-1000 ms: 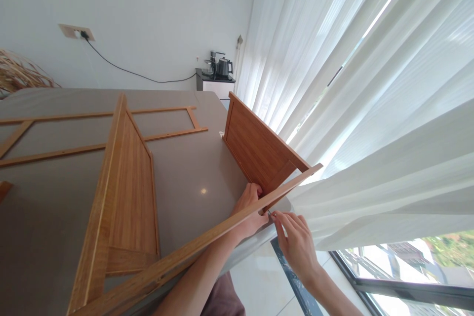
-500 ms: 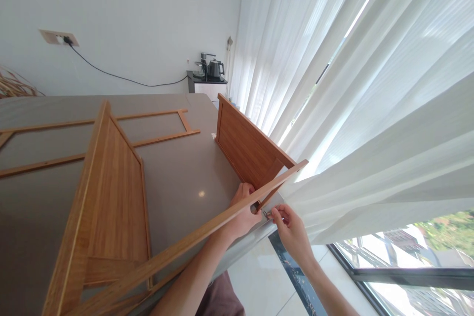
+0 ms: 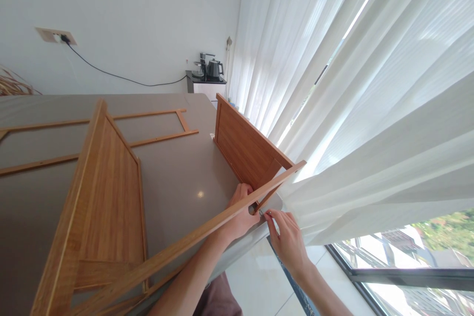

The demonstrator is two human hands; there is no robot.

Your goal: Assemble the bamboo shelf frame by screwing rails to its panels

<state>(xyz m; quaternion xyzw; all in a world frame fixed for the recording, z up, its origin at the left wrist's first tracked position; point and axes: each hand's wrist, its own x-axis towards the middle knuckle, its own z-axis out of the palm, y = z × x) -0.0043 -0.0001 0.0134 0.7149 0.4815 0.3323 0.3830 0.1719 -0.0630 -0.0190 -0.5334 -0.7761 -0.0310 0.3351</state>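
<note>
At the table's near right corner, my left hand reaches under a long wooden rail. Its fingers wrap the lower corner of an upright wooden panel, with the rail hiding part of the grip. My right hand pinches a thin metal piece between thumb and fingertips, held against the joint of rail and panel; its exact kind is too small to make out. A second wooden panel stands upright on the left, near the rail's other end.
A flat wooden frame lies on the grey-covered table. White curtains hang close on the right, by a window frame. An electric kettle stands on a small cabinet at the back, its cord running along the wall.
My right hand has moved slightly left, bringing the metal piece closer to the joint, and its fingers have turned. My left hand keeps its grip. The view has shifted a little.
</note>
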